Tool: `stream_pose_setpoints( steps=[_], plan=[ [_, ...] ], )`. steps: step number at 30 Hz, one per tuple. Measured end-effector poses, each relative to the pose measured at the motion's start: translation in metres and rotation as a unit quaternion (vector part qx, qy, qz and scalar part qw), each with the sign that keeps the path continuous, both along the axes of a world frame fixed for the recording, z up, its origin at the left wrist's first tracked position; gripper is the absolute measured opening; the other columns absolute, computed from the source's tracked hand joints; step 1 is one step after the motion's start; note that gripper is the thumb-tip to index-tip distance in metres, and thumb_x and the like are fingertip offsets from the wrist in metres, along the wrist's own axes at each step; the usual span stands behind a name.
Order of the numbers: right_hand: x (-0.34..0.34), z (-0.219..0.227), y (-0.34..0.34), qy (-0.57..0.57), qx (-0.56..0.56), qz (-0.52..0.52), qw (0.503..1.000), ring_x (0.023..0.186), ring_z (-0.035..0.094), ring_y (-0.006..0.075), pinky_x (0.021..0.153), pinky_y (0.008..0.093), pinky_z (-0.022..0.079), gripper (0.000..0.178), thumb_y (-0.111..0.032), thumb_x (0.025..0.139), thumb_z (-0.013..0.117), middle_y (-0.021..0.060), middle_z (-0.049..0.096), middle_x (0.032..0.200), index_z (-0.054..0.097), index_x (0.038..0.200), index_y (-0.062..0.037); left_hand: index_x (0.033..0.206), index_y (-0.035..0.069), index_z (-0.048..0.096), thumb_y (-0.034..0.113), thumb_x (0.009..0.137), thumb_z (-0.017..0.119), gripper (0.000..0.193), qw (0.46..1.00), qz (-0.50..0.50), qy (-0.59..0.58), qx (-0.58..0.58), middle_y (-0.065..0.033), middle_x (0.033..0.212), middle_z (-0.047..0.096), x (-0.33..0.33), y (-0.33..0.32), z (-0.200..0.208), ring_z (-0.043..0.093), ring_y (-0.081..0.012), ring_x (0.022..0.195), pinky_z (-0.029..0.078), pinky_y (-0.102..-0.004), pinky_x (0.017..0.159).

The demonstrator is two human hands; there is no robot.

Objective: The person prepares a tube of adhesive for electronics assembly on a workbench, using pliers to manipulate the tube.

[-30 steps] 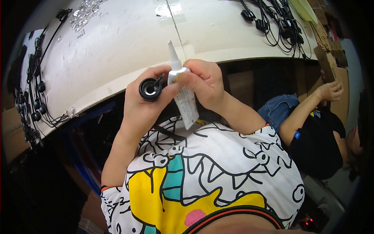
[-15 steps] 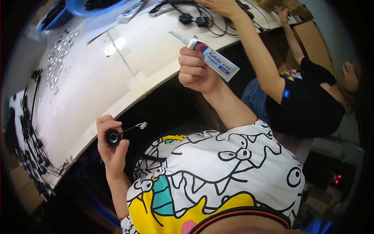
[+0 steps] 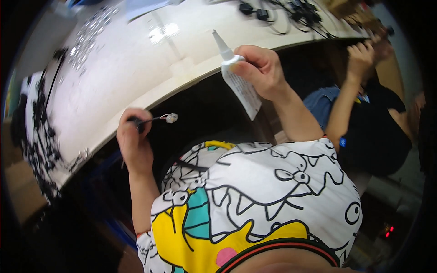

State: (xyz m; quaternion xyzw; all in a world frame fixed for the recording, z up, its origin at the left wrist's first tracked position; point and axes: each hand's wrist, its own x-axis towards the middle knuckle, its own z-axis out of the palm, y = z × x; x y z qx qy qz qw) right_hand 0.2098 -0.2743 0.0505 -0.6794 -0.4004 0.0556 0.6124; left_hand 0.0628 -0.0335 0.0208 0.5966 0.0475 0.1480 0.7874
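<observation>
My right hand is closed on a white glue tube. Its tapered nozzle points up and to the left, over the front edge of the table. My left hand grips a small round black part between thumb and fingers, beside the table edge. From that part a short cable runs to the right and ends in a white connector. Most of the black part is hidden by my fingers.
On the white table lie many small clear pieces at the far left and black cables with plugs at the far right. More black cabled parts hang over the left edge. A co-worker in black sits at the right.
My right hand has turned the glue tube so its other face shows and its body hangs lower. My left hand has rotated, covering the black part. The co-worker's arms have drawn back off the table.
</observation>
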Motion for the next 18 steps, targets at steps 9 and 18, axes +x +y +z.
stream_pose_setpoints(
  steps=[9, 18],
  plan=[
    [-0.027, -0.009, 0.054, 0.561, 0.034, 0.343, 0.752, 0.040, 0.033, 0.0054, 0.040, 0.0209, 0.028, 0.027, -0.026, 0.089, 0.044, -0.0007, 0.043, 0.053, 0.053, 0.082, -0.0023, 0.071, 0.002, 0.053, 0.006, 0.069, 0.068, 0.016, 0.973, -0.002, 0.133, 0.189, 0.0015, 0.062, 0.053, -0.009, -0.010, 0.024, 0.049, -0.0047, 0.058, 0.040, -0.0177, 0.055],
    [-0.036, -0.008, 0.077, 0.671, 0.012, 0.396, 0.627, 0.035, 0.028, 0.0017, 0.034, 0.0176, 0.022, 0.033, -0.031, 0.094, 0.038, -0.0047, 0.036, 0.048, 0.047, 0.074, -0.0060, 0.084, 0.001, 0.063, 0.002, 0.068, 0.061, 0.017, 0.960, 0.046, 0.061, 0.270, -0.0046, 0.068, 0.059, -0.015, -0.003, 0.011, 0.052, -0.0076, 0.060, 0.043, -0.0193, 0.059]
  ],
)
